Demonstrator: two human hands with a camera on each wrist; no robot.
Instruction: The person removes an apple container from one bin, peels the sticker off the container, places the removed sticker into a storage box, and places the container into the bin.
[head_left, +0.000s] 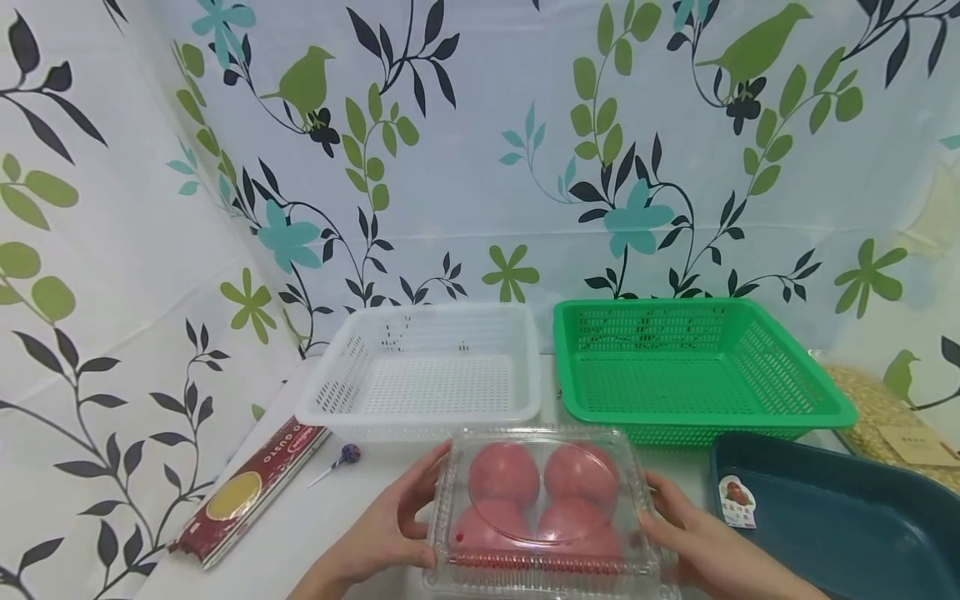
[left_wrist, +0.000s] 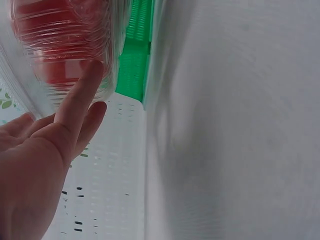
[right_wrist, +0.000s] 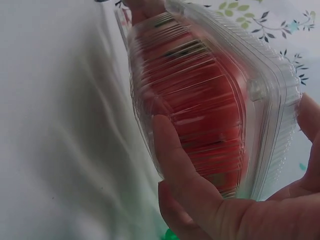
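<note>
A clear plastic clamshell box (head_left: 547, 508) with several round red fruits inside is held between my two hands, in front of the baskets. My left hand (head_left: 393, 521) grips its left side; in the left wrist view a finger (left_wrist: 82, 95) lies along the ribbed wall. My right hand (head_left: 693, 533) holds the opposite side, thumb near the rim and, in the right wrist view, fingers (right_wrist: 175, 155) against the ribbed lower part. Both wrist views show the box raised off the white table. The lid looks closed in the head view.
Behind the box stand a white perforated basket (head_left: 442, 421) and a green one (head_left: 675, 412). A dark blue tray (head_left: 832, 508) with a fruit sticker lies right, near a bag of yellowish grains (head_left: 877, 400). Left are a red pasta packet (head_left: 247, 492) and a lollipop (head_left: 348, 454).
</note>
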